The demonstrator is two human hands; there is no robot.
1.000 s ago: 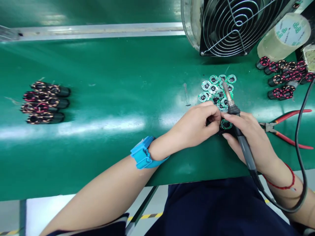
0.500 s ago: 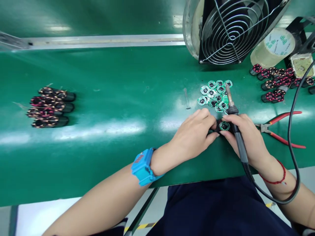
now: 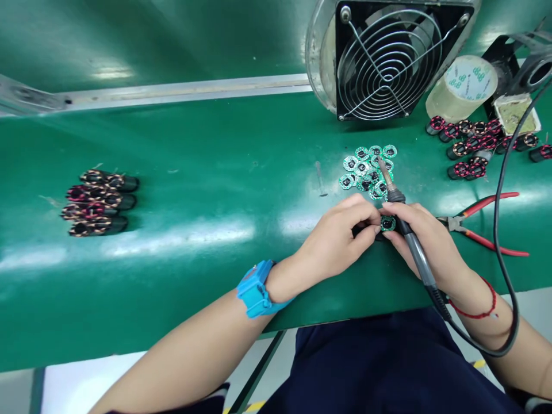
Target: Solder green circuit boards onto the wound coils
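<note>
My right hand (image 3: 435, 247) is closed around a soldering iron (image 3: 414, 248), whose tip points up and away over the pile of boards. The same hand's thumb and forefinger also touch the right side of a small round green circuit board (image 3: 388, 223). My left hand (image 3: 340, 236) pinches at the board's left side, its fingers closed on a dark part that they mostly hide. Just beyond my hands lies a pile of similar round circuit boards (image 3: 363, 168). To the right of my right hand are red-handled pliers (image 3: 455, 223) with spread handles.
A fan with a wire guard (image 3: 387, 79) stands at the back, beside a tape roll (image 3: 468, 86). Black cylinders with copper and red windings sit at right (image 3: 474, 141) and left (image 3: 101, 201). The iron's black cable (image 3: 502, 190) loops along the right side.
The view has shifted slightly. My hands stay together at the round board, and the iron remains in my right hand with its tip still over the pile.
</note>
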